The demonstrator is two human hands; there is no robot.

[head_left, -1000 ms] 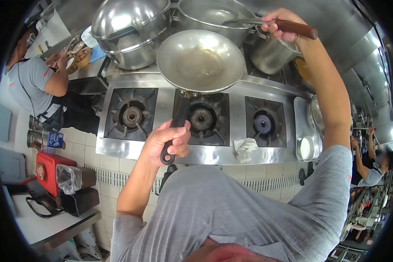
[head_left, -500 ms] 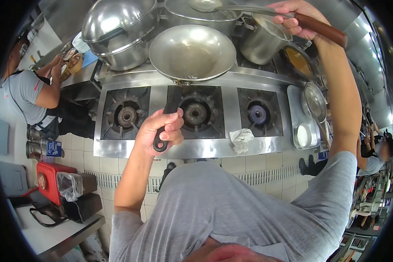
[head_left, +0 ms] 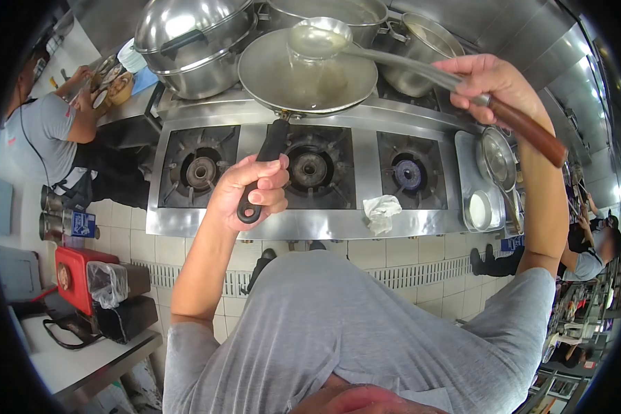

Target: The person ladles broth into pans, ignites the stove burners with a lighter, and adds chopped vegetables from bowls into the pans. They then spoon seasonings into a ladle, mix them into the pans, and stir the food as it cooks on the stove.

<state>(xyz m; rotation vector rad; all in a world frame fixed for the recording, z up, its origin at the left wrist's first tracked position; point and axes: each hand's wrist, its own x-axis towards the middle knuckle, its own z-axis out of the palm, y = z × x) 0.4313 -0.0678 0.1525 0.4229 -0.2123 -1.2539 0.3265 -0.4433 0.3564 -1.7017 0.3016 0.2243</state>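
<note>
My left hand (head_left: 250, 192) is closed round the black handle of a round metal pan (head_left: 290, 79), which is held up behind the middle burner (head_left: 310, 169). My right hand (head_left: 493, 90) grips a ladle by its long shaft, near the brown wooden grip. The bowl of the ladle (head_left: 319, 38) is over the far part of the pan, and liquid seems to run down from it. Behind the pan stands a large open pot (head_left: 362, 12).
A domed steel pot (head_left: 193, 41) stands back left, a tall pot (head_left: 428, 48) back right. On the stove's front edge lies a crumpled white cloth (head_left: 381, 212). A tray (head_left: 466, 148) holds a strainer (head_left: 497, 159) and white bowl (head_left: 480, 209). People work at far left and far right.
The ladle has moved from the large pot to over the pan, its bowl now left and nearer me. My right hand has come down and nearer. My left hand still holds the pan.
</note>
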